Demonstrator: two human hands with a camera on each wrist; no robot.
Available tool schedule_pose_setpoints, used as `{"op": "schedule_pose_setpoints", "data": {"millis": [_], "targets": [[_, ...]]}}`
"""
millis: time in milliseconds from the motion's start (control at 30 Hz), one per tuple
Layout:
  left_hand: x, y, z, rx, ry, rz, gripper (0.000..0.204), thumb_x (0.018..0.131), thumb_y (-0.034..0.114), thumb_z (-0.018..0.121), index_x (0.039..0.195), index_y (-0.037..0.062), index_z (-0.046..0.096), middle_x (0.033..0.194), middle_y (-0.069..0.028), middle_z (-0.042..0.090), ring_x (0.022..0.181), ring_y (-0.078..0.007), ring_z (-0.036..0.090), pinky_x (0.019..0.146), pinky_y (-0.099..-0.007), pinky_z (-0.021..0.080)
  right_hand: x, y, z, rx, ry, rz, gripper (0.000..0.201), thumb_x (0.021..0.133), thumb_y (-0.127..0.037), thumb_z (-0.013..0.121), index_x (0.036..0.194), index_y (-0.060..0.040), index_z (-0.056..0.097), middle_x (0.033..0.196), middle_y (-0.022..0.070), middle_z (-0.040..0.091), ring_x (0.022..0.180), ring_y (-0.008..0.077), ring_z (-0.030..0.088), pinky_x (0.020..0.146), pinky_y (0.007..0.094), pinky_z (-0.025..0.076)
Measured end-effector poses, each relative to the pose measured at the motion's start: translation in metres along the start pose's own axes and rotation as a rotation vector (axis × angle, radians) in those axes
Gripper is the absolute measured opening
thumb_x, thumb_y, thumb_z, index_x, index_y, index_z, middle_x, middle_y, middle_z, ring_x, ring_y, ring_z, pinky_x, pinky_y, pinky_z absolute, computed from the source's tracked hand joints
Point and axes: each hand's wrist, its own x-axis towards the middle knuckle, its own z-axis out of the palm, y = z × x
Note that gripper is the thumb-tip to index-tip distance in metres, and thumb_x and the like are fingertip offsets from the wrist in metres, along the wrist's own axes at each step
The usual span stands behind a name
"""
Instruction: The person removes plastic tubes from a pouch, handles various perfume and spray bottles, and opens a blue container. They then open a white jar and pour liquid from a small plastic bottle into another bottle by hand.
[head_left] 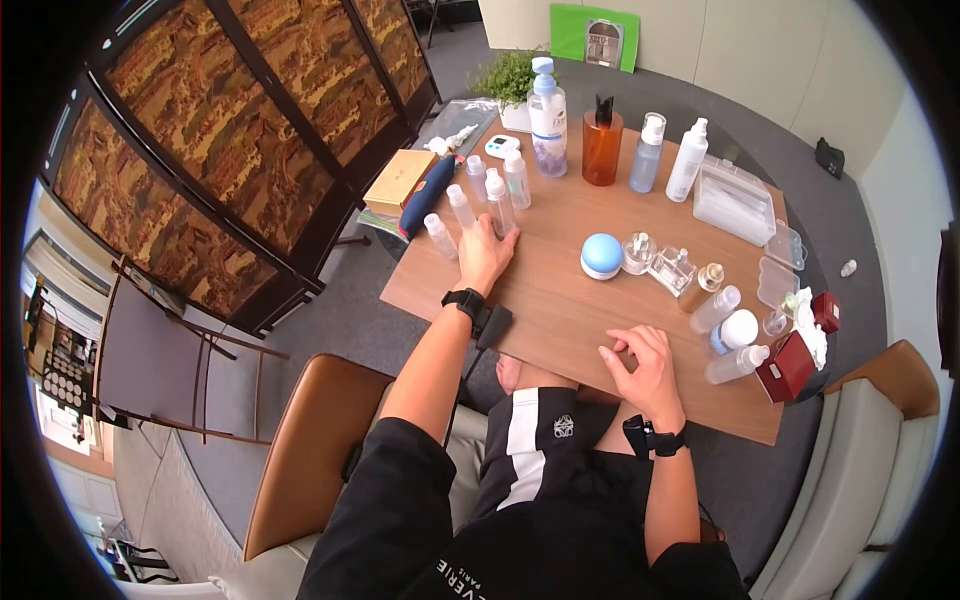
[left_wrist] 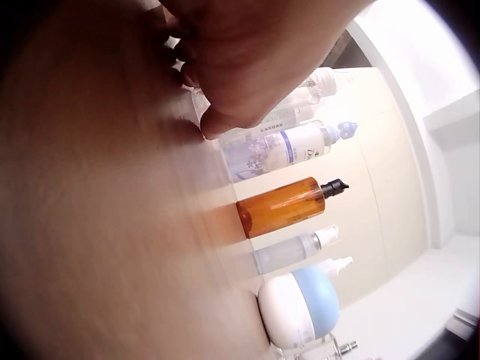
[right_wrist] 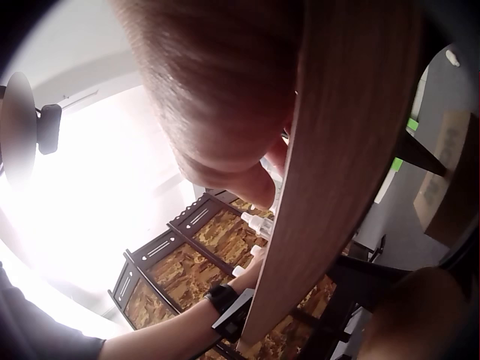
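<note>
My left hand [head_left: 484,258] is low on the table at the left, its thumb and fingers around the lower part of a clear spray bottle [head_left: 499,203] that stands upright. Several similar small clear bottles stand close about it, among them a capped bottle [head_left: 440,236] to its left and a labelled bottle [head_left: 517,180] behind it. In the left wrist view the thumb [left_wrist: 225,124] hides much of the held bottle. My right hand [head_left: 645,370] rests at the table's near edge with fingers loosely bent and nothing in them.
Along the back stand a tall pump bottle [head_left: 549,125], an amber bottle [head_left: 601,150] and other bottles. A blue-topped jar [head_left: 602,257] sits mid-table beside glass bottles. Farther right are a clear plastic box [head_left: 735,200] and a dark red box [head_left: 787,367]. A blue pouch [head_left: 428,198] lies left.
</note>
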Motion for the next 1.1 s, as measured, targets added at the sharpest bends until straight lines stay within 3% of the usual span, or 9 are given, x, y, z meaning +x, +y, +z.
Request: {"op": "schedule_pose_setpoints", "data": {"millis": [300, 433, 467, 533, 600, 800, 900, 1000, 1100], "targets": [[-0.001, -0.005, 0.006, -0.029, 0.01, -0.016, 0.05, 0.085, 0.032, 0.087, 0.113, -0.0057, 0.07, 0.095, -0.0296, 0.076, 0.097, -0.0456, 0.075, 0.088, -0.05, 0.059, 0.001, -0.004, -0.002, -0.007, 0.012, -0.01, 0.019, 0.088, -0.016, 0.081, 0.102, -0.0032, 0.074, 0.084, 0.0072, 0.066, 0.085, 0.0286, 0.064, 0.085, 0.0422, 0.047], [-0.012, -0.017, 0.012, -0.014, 0.135, 0.167, 0.068, 0.077, 0.037, 0.095, 0.116, -0.0072, 0.06, 0.099, -0.0313, 0.073, 0.096, -0.05, 0.072, 0.083, -0.0527, 0.059, 0.001, -0.002, 0.001, -0.011, 0.027, -0.036, 0.018, 0.089, -0.016, 0.08, 0.101, -0.0037, 0.074, 0.084, 0.0069, 0.066, 0.086, 0.0285, 0.064, 0.086, 0.0425, 0.047], [-0.016, -0.02, 0.011, -0.016, 0.077, 0.092, 0.073, 0.075, 0.038, 0.097, 0.117, -0.0061, 0.056, 0.097, -0.0305, 0.073, 0.092, -0.0499, 0.072, 0.08, -0.0532, 0.059, -0.001, -0.001, -0.001, -0.017, 0.028, -0.045, 0.018, 0.089, -0.016, 0.08, 0.1, -0.004, 0.074, 0.084, 0.0068, 0.066, 0.086, 0.0285, 0.065, 0.086, 0.0425, 0.047], [-0.035, -0.019, 0.001, -0.032, 0.055, 0.143, 0.063, 0.078, 0.039, 0.095, 0.104, -0.0033, 0.056, 0.087, -0.0265, 0.071, 0.081, -0.0499, 0.069, 0.071, -0.0557, 0.055, -0.002, -0.002, -0.002, -0.035, 0.049, -0.04, 0.017, 0.089, -0.016, 0.08, 0.1, -0.0048, 0.074, 0.084, 0.0064, 0.067, 0.086, 0.0286, 0.065, 0.086, 0.0425, 0.048], [-0.057, -0.023, -0.005, 0.082, 0.016, 0.273, 0.046, 0.084, 0.034, 0.09, 0.081, 0.0012, 0.059, 0.08, -0.0223, 0.066, 0.08, -0.0457, 0.062, 0.074, -0.0559, 0.05, -0.002, 0.0, -0.002, -0.026, 0.054, -0.058, 0.015, 0.09, -0.017, 0.079, 0.099, -0.0061, 0.074, 0.084, 0.0059, 0.068, 0.086, 0.0288, 0.066, 0.087, 0.0428, 0.048], [-0.145, 0.041, -0.012, 0.106, -0.042, 0.417, 0.022, 0.093, 0.017, 0.075, 0.083, 0.005, 0.059, 0.088, -0.018, 0.057, 0.088, -0.0411, 0.056, 0.075, -0.0523, 0.045, -0.007, 0.004, 0.001, -0.038, 0.125, -0.104, 0.01, 0.089, -0.013, 0.079, 0.093, -0.0061, 0.074, 0.08, 0.0074, 0.069, 0.078, 0.0294, 0.067, 0.079, 0.0422, 0.051], [-0.158, 0.069, -0.009, 0.059, -0.097, 0.464, 0.023, 0.093, 0.018, 0.074, 0.082, 0.0054, 0.059, 0.087, -0.0171, 0.057, 0.087, -0.0397, 0.056, 0.075, -0.05, 0.043, -0.015, -0.007, -0.008, 0.043, 0.234, -0.175, 0.008, 0.085, -0.003, 0.079, 0.09, -0.0042, 0.073, 0.077, 0.0092, 0.068, 0.069, 0.0293, 0.066, 0.066, 0.0402, 0.053], [-0.149, 0.077, 0.0, -0.014, -0.109, 0.502, 0.024, 0.093, 0.019, 0.074, 0.08, 0.0054, 0.059, 0.083, -0.0165, 0.058, 0.085, -0.0389, 0.057, 0.075, -0.0492, 0.043, -0.037, -0.028, -0.03, -0.092, 0.525, -0.315, 0.016, 0.079, 0.007, 0.078, 0.09, -0.0024, 0.071, 0.075, 0.0099, 0.065, 0.064, 0.028, 0.065, 0.058, 0.0368, 0.053], [-0.15, 0.076, 0.004, -0.06, -0.083, 0.512, 0.025, 0.092, 0.019, 0.073, 0.078, 0.0046, 0.059, 0.079, -0.017, 0.059, 0.084, -0.0393, 0.058, 0.077, -0.0503, 0.045, -0.08, -0.015, -0.052, -0.206, 0.815, -0.137, 0.009, 0.089, 0.005, 0.068, 0.091, -0.0026, 0.066, 0.075, 0.0109, 0.064, 0.065, 0.0294, 0.063, 0.061, 0.0382, 0.052]]}}
